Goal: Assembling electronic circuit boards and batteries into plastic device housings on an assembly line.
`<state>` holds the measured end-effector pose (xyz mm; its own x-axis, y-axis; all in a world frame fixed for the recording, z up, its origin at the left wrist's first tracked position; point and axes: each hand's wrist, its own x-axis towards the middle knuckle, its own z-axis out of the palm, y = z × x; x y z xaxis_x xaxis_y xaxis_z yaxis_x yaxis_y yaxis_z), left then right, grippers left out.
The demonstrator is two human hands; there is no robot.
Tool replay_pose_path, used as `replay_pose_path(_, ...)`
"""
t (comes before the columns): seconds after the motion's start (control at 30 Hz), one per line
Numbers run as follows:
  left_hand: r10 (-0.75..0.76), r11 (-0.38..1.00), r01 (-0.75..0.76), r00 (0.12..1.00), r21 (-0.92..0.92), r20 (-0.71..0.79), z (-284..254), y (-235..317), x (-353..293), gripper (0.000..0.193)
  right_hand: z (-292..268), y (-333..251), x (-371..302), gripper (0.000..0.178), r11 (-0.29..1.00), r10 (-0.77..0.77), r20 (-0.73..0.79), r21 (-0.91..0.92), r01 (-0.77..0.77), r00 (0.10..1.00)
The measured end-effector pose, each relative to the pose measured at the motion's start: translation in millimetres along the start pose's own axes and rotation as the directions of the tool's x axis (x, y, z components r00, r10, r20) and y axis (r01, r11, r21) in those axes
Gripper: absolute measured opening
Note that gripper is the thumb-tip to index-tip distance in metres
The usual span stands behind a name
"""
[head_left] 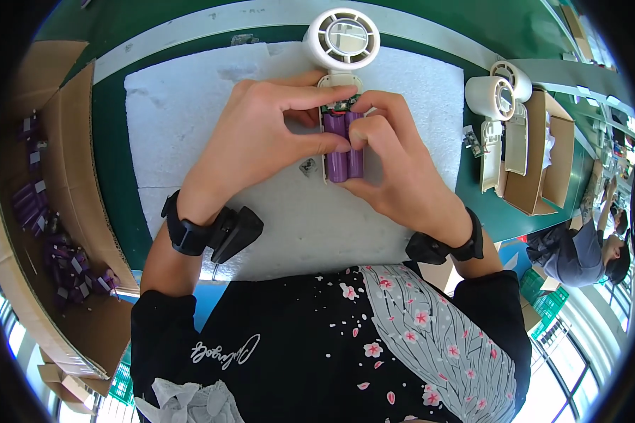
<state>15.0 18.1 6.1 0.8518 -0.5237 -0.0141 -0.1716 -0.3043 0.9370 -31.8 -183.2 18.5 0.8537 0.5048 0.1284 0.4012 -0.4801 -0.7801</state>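
Note:
A white handheld fan (347, 37) lies on a white foam sheet (282, 243), its round head away from me and its handle opened. Two purple cylindrical battery cells (337, 168) sit side by side in the handle, below a small green circuit board (341, 107) with a bit of red wire. My left hand (250, 127) grips the handle from the left, index finger across the board's upper end and thumb on the cells. From the right, my right hand (406, 166) has curled fingers at the board and cells, its thumb near the handle's lower end.
At left, a deep cardboard box (85, 162) holds several purple battery packs (32, 204). On the right, more white fans (490, 99) with opened handles lie beside a smaller cardboard box (557, 155). Another person (578, 254) sits farther right. The table (473, 211) is green.

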Motion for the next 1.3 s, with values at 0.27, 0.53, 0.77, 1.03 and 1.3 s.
replay_pose_path(0.27, -0.069, 0.994, 0.067, 0.997, -0.086, -0.026, 4, 5, -1, 0.051, -5, -3, 6, 0.075, 0.996, 0.067, -0.014, 0.060, -0.066, 0.998)
replay_pose_path(0.53, 0.028, 0.996, -0.032, 0.999, -0.081, -0.047, 6, -1, -4, 0.052, -1, -7, -2, 0.071, 0.995, -0.043, -0.035, -0.089, 0.040, 0.998)
replay_pose_path(0.77, 0.078, 0.995, -0.080, 0.996, -0.050, -0.045, 7, -3, -1, 0.052, 6, -5, 8, 0.029, 0.984, 0.175, -0.244, 0.006, -0.179, 0.954)
replay_pose_path(1.03, 0.038, 0.999, -0.038, 0.999, -0.015, -0.024, 4, -5, 2, 0.052, 3, -5, 13, 0.019, 0.973, -0.016, -0.224, -0.228, -0.036, 0.974)
replay_pose_path(1.3, 0.169, 0.986, -0.169, 0.986, 0.010, -0.010, -2, -10, -3, 0.052, 11, -28, -11, 0.057, 0.947, -0.075, -0.053, -0.317, 0.054, 0.996)
